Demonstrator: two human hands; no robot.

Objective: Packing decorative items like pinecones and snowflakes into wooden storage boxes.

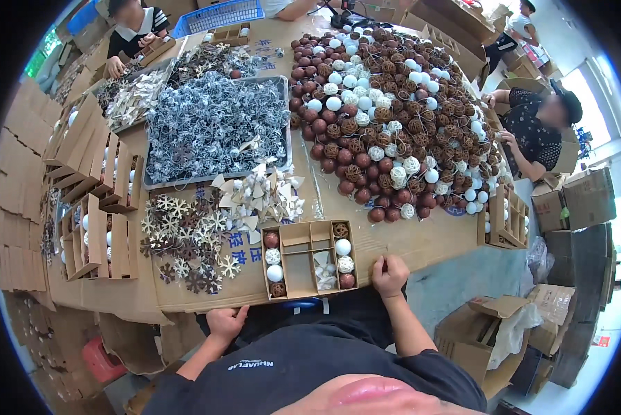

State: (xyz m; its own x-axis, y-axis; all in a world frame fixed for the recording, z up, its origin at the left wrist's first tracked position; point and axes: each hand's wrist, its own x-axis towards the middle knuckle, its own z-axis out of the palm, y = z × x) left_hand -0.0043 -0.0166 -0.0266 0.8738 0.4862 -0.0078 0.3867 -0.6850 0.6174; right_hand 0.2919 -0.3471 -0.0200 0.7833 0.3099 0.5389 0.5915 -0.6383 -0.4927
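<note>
A divided cardboard box (299,273) sits at the table's front edge, between my hands. Down its two side columns are brown, white and woven balls; a lower inner compartment holds white wooden pieces (324,271). My right hand (390,275) is a fist at the table edge, a little right of the box. My left hand (227,322) is lower, at the edge left of the box, its fingers curled in and the thumb sticking out. Nothing shows in either hand. Wooden snowflakes (193,235) and white wooden cut-outs (263,197) lie just beyond the box.
A metal tray (288,124) of silvery ornaments stands farther back. A large heap of balls (386,131) covers the table's right half. Filled divided boxes (96,238) are stacked at left, another box (507,221) at right. Co-workers (539,128) sit around the table.
</note>
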